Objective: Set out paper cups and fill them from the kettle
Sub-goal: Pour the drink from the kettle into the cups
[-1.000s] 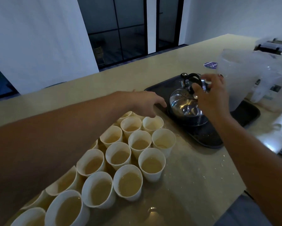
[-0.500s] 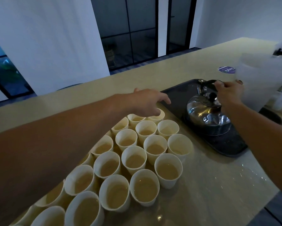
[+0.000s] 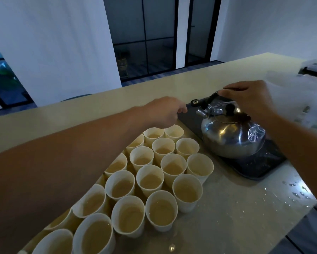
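Note:
Several white paper cups stand packed together on the beige counter, each holding pale liquid. A shiny steel kettle with a black lid knob sits on a black tray just right of the cups. My right hand reaches over the kettle's top and grips its black handle. My left hand hovers above the farthest cups by the tray's near corner, with fingers loosely bent and holding nothing.
A translucent plastic jug stands right behind my right hand. Water drops dot the counter near its right edge. A small machine sits at the far right. Dark windows lie beyond the counter.
My right hand has shifted from the lid area to the top of the handle. My left hand's fingers have bent inward. The kettle stays on the tray.

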Motion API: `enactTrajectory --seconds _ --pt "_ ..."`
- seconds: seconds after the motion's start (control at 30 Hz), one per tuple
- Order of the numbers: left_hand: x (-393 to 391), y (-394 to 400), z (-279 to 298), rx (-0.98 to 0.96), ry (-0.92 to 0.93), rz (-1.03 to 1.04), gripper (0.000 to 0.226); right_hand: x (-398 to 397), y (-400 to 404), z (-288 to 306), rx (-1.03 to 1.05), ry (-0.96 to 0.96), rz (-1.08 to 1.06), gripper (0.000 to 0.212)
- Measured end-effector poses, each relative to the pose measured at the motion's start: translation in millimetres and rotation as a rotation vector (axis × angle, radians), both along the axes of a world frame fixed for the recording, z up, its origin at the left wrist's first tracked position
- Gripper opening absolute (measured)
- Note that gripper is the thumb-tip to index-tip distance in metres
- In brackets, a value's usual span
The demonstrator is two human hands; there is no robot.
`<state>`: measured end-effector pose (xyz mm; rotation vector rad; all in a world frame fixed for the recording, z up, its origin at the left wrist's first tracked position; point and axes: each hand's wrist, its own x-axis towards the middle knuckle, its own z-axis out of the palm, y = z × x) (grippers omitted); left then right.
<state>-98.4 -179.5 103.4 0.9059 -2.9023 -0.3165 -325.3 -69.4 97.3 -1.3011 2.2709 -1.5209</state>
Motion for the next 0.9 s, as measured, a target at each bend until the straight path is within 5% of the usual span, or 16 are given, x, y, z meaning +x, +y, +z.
enactTrajectory --seconds 0.9 --pt "20.8 7.1 -2.2 0.038 -0.052 0.013 0.053 49.2 -30.4 43.2 0.291 0.302 0.313 0.017"
